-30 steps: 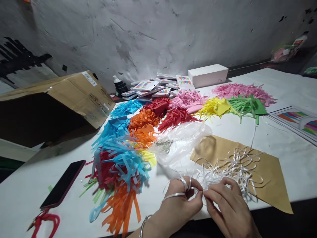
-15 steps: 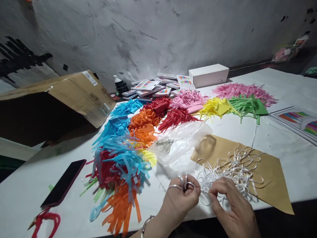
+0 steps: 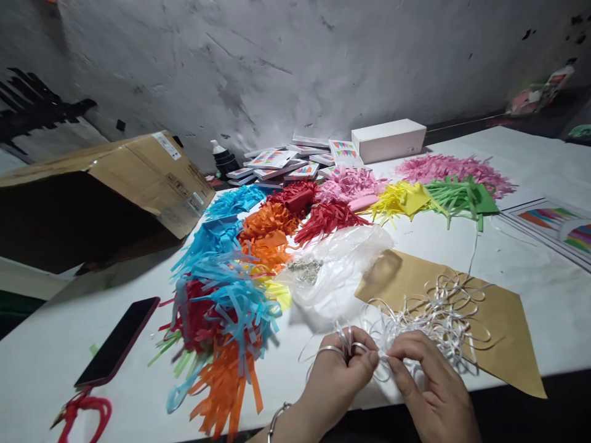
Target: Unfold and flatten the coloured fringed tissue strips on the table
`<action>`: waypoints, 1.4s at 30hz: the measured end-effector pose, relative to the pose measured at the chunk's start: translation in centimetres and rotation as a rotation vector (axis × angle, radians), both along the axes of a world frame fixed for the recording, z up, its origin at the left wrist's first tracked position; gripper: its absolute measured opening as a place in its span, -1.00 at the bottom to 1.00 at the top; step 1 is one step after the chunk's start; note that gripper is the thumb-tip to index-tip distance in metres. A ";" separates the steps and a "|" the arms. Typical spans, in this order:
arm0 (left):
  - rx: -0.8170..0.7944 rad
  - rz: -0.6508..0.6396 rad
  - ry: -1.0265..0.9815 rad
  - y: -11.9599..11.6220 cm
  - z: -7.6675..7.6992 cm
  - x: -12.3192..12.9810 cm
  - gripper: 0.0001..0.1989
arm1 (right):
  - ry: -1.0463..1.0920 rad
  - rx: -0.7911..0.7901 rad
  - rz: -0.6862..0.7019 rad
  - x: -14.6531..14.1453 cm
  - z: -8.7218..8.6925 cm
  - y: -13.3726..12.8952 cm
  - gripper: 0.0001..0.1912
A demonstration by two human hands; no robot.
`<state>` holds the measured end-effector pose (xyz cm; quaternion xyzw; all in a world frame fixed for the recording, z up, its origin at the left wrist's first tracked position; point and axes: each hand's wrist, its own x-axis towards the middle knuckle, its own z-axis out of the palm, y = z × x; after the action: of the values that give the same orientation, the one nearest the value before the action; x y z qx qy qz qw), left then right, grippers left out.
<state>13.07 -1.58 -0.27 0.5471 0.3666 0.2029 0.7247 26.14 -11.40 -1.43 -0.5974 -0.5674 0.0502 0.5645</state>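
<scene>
White ribbon (image 3: 441,307) lies in a loose tangle over a brown paper sheet (image 3: 512,332) near the table's front edge. My left hand (image 3: 344,369) is closed, with loops of this ribbon wound round its fingers and a bit pinched by thumb and forefinger. Close beside it, my right hand (image 3: 427,381) pinches the ribbon between thumb and forefinger. The fingertips of both hands nearly meet at a small white spot of ribbon; whether a knot is there I cannot tell. Behind them rests a clear plastic bag (image 3: 341,264) with small greyish bits inside.
Fringed paper tassels in blue (image 3: 240,301), orange (image 3: 231,381), red (image 3: 330,221), yellow (image 3: 401,200), green (image 3: 457,197) and pink (image 3: 452,172) spread across the table. A phone (image 3: 117,341), a cardboard box (image 3: 152,178), flat printed packs (image 3: 277,160) and a white box (image 3: 390,140) surround them.
My right hand has moved slightly left and my left hand slightly right, so the fingertips are closer together on the ribbon. The things on the table stay where they were.
</scene>
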 end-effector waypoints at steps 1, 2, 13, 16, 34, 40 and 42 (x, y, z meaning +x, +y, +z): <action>-0.013 -0.005 -0.011 0.0 -0.3 0.0 -0.67 | -0.034 0.014 -0.006 0.0 -0.1 0.0 -0.88; -0.015 0.003 -0.015 0.0 -0.6 0.1 -0.64 | -0.067 0.025 -0.008 0.0 -0.1 0.1 -0.87; -0.176 -0.036 -0.156 -0.2 0.2 0.0 -0.47 | -0.083 0.079 -0.025 0.2 0.4 0.5 -0.85; -0.345 -0.053 -0.217 -0.6 0.6 0.0 -0.50 | 0.203 0.019 0.094 0.2 0.5 0.2 -0.89; -0.171 -0.120 -0.119 0.0 1.2 0.0 -0.45 | 0.033 0.003 0.084 0.7 1.3 0.5 -0.87; -0.266 -0.158 -0.173 0.5 1.6 -0.2 -0.48 | 0.390 -0.103 0.209 0.6 0.5 0.5 -0.83; -0.326 -0.111 -0.188 0.4 1.3 -0.1 -0.48 | 0.251 -0.086 0.150 0.4 0.8 0.7 -0.82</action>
<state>12.99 -1.15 1.08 0.4204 0.2946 0.1504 0.8449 26.51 -10.70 -0.63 -0.5659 -0.5329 0.1906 0.5996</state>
